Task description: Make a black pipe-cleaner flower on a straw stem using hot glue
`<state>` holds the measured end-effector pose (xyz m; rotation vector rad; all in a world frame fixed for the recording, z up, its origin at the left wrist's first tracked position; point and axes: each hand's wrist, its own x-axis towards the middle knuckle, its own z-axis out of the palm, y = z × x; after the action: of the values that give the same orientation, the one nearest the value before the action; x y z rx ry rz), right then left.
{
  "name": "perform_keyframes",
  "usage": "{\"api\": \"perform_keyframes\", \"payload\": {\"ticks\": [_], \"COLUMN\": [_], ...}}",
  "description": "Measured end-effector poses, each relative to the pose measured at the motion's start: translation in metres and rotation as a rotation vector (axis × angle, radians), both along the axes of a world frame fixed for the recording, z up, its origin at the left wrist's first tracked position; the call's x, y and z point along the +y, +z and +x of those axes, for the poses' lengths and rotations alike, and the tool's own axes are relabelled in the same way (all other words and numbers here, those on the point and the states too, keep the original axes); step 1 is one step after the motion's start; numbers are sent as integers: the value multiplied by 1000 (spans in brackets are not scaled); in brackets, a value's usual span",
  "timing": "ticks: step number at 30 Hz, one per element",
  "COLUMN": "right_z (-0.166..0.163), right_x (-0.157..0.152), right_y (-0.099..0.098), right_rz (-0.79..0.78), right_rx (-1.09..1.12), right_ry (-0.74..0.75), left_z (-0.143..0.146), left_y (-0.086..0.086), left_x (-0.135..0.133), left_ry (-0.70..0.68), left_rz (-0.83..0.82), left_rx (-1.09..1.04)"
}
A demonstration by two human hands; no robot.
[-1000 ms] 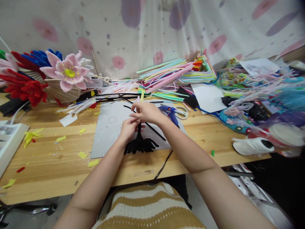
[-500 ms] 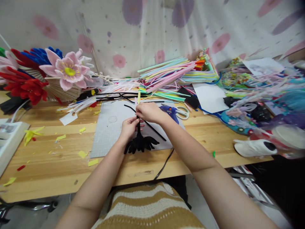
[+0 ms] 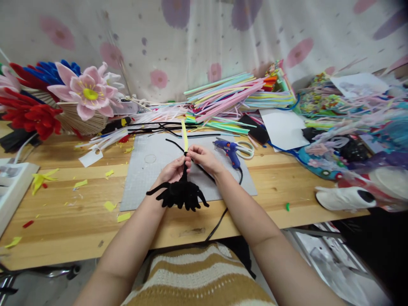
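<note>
A black fuzzy pipe-cleaner flower [image 3: 182, 194] hangs head down between my hands, its petals spread toward me. Its black stem runs up into a pale yellow stem piece [image 3: 185, 136] that points away from me. My left hand [image 3: 174, 170] is closed around the black stem. Pinched at the spot where black meets yellow is my right hand [image 3: 202, 157]. A loose black pipe cleaner [image 3: 174, 143] lies slantwise on the grey cutting mat [image 3: 140, 182] under my hands, partly hidden by them.
A blue glue gun [image 3: 228, 148] and white-handled scissors [image 3: 245, 149] lie right of my hands. Pipe-cleaner bundles [image 3: 223, 97] pile along the back. Finished flowers [image 3: 91, 93] stand at left, a power strip [image 3: 15, 182] in front. A white spool [image 3: 344, 198] lies at right.
My right hand has come down and to the right along the stem, baring more of the yellow piece. The black flower has turned, showing its petals spread more to the left.
</note>
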<state>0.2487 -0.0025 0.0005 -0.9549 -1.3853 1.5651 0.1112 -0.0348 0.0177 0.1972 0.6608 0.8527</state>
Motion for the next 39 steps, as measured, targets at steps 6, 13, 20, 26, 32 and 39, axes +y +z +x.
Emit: {"api": "perform_keyframes", "payload": {"ticks": [6, 13, 20, 26, 32, 39], "right_z": [-3, 11, 24, 19, 9, -7], "right_x": [-6, 3, 7, 19, 29, 32], "right_y": [-4, 5, 22, 23, 27, 30], "right_rz": [-114, 1, 69, 81, 52, 79], "right_rx": [142, 19, -128, -289, -375, -460], "right_ry": [48, 38, 65, 69, 117, -57], "left_z": [1, 3, 7, 9, 5, 1], "left_y": [-3, -4, -9, -8, -9, -4], "left_x": [-7, -2, 0, 0, 2, 4], "left_ry": [-55, -60, 15, 92, 161, 203], "left_rz": [-108, 114, 243, 254, 286, 461], "left_rx": [-133, 105, 376, 455, 546, 823]}}
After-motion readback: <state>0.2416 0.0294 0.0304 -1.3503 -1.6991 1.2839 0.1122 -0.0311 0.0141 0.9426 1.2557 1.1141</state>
